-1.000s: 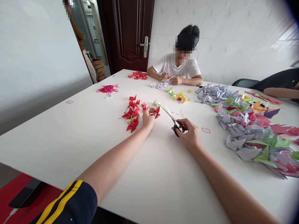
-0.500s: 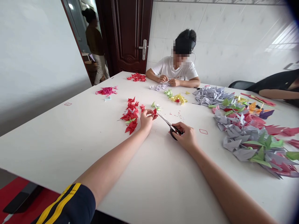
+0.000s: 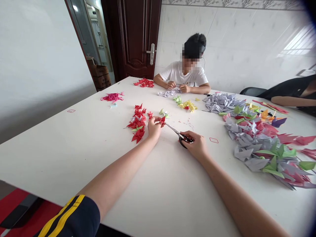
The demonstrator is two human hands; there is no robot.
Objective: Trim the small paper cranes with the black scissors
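Between the fingertips of my left hand (image 3: 154, 127) is a small red origami crane (image 3: 162, 120), partly hidden by the fingers. My right hand (image 3: 196, 143) is closed around the black handles of a pair of scissors (image 3: 175, 131). The blades point left and their tips meet the red paper. Just left of my left hand lies a pile of red cranes (image 3: 137, 122) with a few pale and green ones among them. Beyond the fingers sits a light green and white crane (image 3: 165, 113). Tiny red scraps (image 3: 189, 124) are scattered past the scissors.
A large heap of grey, pink and green paper cranes (image 3: 261, 138) covers the table's right side. Across the white table (image 3: 81, 131), a person in a white shirt (image 3: 185, 74) handles pale cranes. Pink strings (image 3: 112, 97) lie at the back left; another person's arm (image 3: 293, 100) rests far right.
The person walking in the doorway is gone from view. My view has shifted slightly. Both my hands stay nearly in place, with the scissor tips still at the red paper.
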